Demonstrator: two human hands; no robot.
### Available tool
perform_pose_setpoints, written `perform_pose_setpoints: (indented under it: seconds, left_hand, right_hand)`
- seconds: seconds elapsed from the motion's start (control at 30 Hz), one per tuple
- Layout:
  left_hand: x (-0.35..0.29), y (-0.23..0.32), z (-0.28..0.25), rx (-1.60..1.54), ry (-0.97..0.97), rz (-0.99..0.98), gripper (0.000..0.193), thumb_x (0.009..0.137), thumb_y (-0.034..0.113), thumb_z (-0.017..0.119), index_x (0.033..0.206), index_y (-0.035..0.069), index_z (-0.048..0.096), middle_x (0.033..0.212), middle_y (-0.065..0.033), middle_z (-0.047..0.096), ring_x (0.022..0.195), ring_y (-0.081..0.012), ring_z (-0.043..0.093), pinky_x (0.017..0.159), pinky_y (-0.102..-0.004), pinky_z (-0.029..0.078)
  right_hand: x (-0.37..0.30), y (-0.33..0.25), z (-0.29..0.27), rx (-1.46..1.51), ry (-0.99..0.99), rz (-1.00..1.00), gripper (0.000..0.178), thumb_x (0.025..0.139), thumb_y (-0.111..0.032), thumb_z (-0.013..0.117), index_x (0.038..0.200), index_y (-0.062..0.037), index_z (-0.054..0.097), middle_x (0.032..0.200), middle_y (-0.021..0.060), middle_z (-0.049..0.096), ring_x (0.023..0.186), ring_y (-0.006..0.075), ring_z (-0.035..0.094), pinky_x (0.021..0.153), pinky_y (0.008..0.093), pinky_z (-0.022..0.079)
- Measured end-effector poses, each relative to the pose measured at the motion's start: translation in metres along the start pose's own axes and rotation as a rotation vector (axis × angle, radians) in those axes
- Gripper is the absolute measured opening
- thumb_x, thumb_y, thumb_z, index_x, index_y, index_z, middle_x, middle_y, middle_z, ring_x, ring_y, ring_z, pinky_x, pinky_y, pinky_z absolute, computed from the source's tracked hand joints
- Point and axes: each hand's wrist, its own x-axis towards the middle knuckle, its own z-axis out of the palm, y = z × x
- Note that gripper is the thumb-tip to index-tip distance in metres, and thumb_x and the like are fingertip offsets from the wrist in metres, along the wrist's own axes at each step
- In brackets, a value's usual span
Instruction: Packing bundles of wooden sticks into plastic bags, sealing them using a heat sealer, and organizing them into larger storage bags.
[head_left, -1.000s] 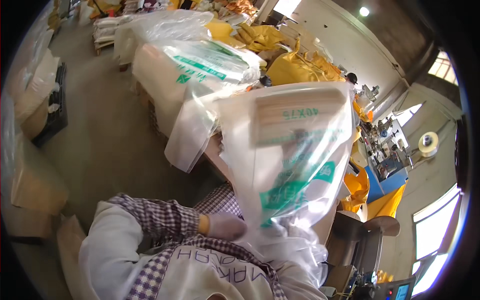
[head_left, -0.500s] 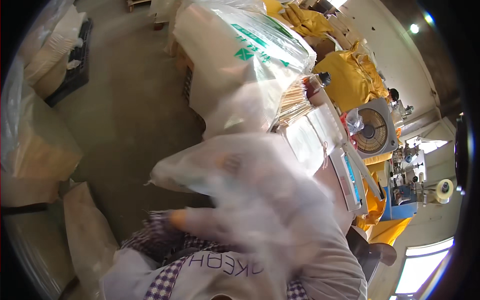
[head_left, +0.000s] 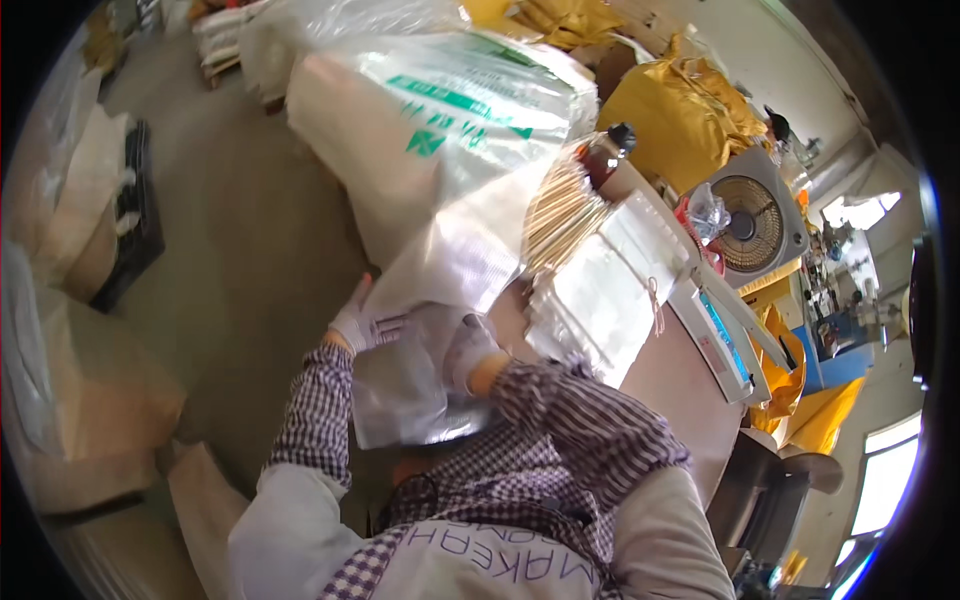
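A translucent plastic bag (head_left: 390, 395) hangs in front of my body, below the corner of a pale woven sack (head_left: 460, 245). My left hand (head_left: 366, 322), in a white glove, lies along the upper left of the bag with its thumb apart and fingers stretched. My right hand (head_left: 468, 352), gloved too, is bent at the bag's upper right, close to the sack's lower edge. Its fingers look closed on the plastic, though their tips are partly hidden. Checked sleeves cover both forearms.
On the table (head_left: 665, 400) at right lie a bundle of thin sticks (head_left: 562, 215), a stack of clear bags (head_left: 610, 285) and a white sealer-like device (head_left: 715, 335). A grey box fan (head_left: 745, 222) and yellow sacks (head_left: 680, 120) stand beyond. A black pallet (head_left: 135, 225) sits far left.
The blurred plastic that spread over my arms is now lower and steadier, between my hands. Both hands have come into clear sight, farther forward. The whole view has shifted slightly.
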Motion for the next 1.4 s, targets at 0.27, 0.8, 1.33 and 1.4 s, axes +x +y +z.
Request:
perform_pose_setpoints:
  seconds: [0.27, 0.8, 1.33, 1.4]
  left_hand:
    - [-0.063, 0.193, -0.052, 0.426, 0.557, 1.273, 0.036, 0.081, 0.004, 0.046, 0.117, 0.000, 0.048, 0.105, -0.0086, 0.056, 0.085, -0.0162, 0.057, 0.066, -0.0278, 0.047]
    - [-0.145, -0.031, 0.287, 1.372, -0.203, 1.506, 0.020, 0.083, 0.013, 0.056, 0.099, 0.000, 0.059, 0.089, -0.0104, 0.063, 0.082, -0.0166, 0.061, 0.073, -0.0258, 0.046]
    - [0.064, -0.553, 0.525, 2.001, -1.002, 0.901, 0.081, 0.071, 0.047, 0.061, 0.126, -0.005, 0.032, 0.123, -0.0186, 0.040, 0.109, -0.0297, 0.044, 0.093, -0.0374, 0.036]
    - [0.088, -0.580, 0.539, 2.078, -0.992, 1.013, 0.086, 0.070, 0.049, 0.061, 0.127, -0.007, 0.030, 0.129, -0.0193, 0.033, 0.115, -0.0308, 0.036, 0.097, -0.0385, 0.029]
  right_hand:
    - [-0.107, -0.009, -0.102, 0.245, -0.179, -0.307, 0.081, 0.060, -0.062, 0.061, 0.124, -0.0144, 0.045, 0.133, 0.0089, 0.035, 0.128, 0.0319, 0.019, 0.102, 0.0564, 0.009]
    - [-0.134, 0.068, -0.035, 0.248, 0.296, -0.064, 0.057, 0.073, -0.035, 0.056, 0.120, -0.0041, 0.045, 0.131, 0.0124, 0.036, 0.125, 0.0241, 0.029, 0.103, 0.0397, 0.023]
    - [-0.720, 0.189, 0.388, 0.827, -0.055, 2.405, 0.100, 0.061, -0.050, 0.069, 0.135, -0.0034, 0.020, 0.139, 0.0178, 0.022, 0.127, 0.0298, 0.025, 0.103, 0.0352, 0.026]
    - [-0.753, 0.194, 0.429, 0.867, -0.198, 2.418, 0.105, 0.061, -0.055, 0.068, 0.136, -0.0041, 0.016, 0.141, 0.0160, 0.018, 0.129, 0.0287, 0.023, 0.104, 0.0352, 0.024]
